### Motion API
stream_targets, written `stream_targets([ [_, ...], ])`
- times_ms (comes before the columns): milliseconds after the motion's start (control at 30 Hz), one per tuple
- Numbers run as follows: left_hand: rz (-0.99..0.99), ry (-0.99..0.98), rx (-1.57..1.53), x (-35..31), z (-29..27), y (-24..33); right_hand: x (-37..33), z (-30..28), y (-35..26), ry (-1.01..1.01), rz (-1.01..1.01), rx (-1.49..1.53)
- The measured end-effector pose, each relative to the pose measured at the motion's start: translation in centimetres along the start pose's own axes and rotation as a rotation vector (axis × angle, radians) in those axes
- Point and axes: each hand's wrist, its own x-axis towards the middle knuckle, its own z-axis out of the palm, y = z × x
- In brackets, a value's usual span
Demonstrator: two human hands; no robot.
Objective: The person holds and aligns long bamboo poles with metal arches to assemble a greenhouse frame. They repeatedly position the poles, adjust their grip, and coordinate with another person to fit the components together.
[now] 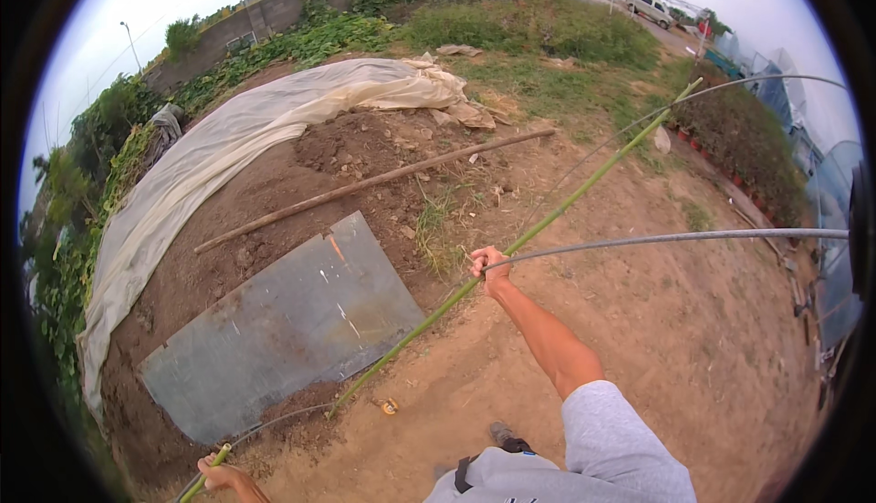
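Observation:
My right hand [494, 270], arm stretched forward, is closed around a long green bamboo-like pole [584, 188] where a grey curved rod [675, 237] meets it. The pole slants from the upper right down past the metal sheet's edge. At the lower left, my left hand [222, 475] grips the cut end of another green pole [219, 456]. A thin dark curved rod [278, 419] runs from beside that hand toward the first pole's lower end. Another thin curved rod [748, 80] arches near the first pole's far end.
A flat grey metal sheet [283, 334] lies on the soil, with a wooden pole [374, 181] beyond it. Whitish plastic sheeting [219, 142] covers the mound's edge. A small orange-and-white object [390, 406] lies by my feet. Potted plants [739, 142] line the right side; a van [649, 7] stands far off.

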Motion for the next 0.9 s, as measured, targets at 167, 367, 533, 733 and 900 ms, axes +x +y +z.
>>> stream_targets([
  [167, -0.046, -0.018, -0.019, 0.3, -0.2, -0.2, 0.1, -0.3, 0.1, 0.002, 0.000, 0.011],
  [367, 0.020, 0.043, 0.076, 0.1, -0.5, -0.3, 0.0, -0.3, 0.1, 0.014, -0.009, -0.003],
  [533, -0.014, 0.012, 0.054, 0.3, -0.5, -0.2, 0.1, -0.4, 0.2, 0.003, -0.015, 0.000],
  [733, -0.007, -0.004, 0.032, 0.4, -0.5, -0.7, 0.4, -0.6, 0.6, 0.005, -0.024, -0.020],
  [900, -0.028, -0.009, 0.021, 0.9, -0.9, -0.9, 0.1, -0.4, 0.3, -0.001, -0.035, -0.024],
])
